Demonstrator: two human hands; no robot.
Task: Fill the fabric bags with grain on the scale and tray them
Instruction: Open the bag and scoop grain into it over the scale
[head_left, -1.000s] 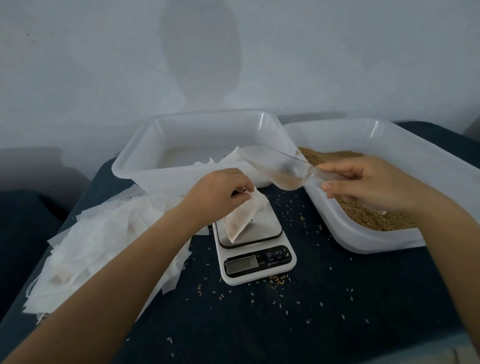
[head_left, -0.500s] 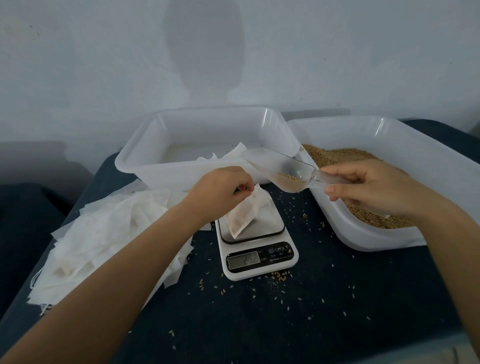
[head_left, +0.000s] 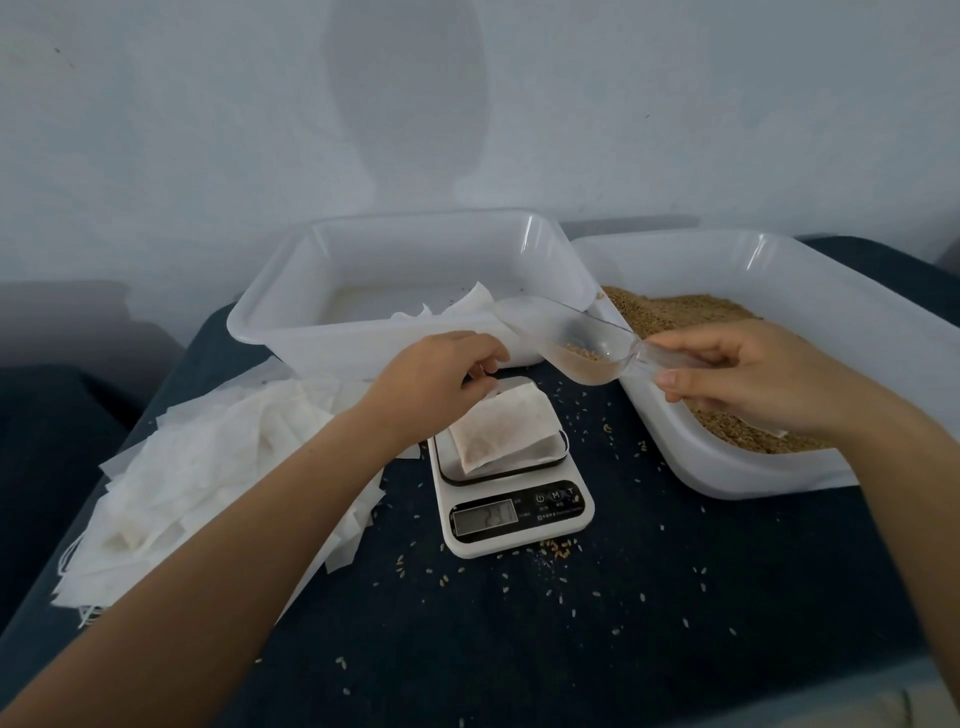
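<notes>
My left hand (head_left: 441, 384) pinches the bag (head_left: 506, 428) at twelve o'clock, right hand (head_left: 743, 379) grips the scoop (head_left: 582, 345); tipping could spill grain.

The grain-filled white fabric bag (head_left: 503, 426), earlier propped upright, now lies flat on the white digital scale (head_left: 511, 499), left hand (head_left: 441, 379) pinching its top edge.

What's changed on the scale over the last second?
The fabric bag has gone from propped up under the left hand to lying flatter on the scale, the hand now pinching only its top edge. The right hand still holds the scoop beside it.
</notes>
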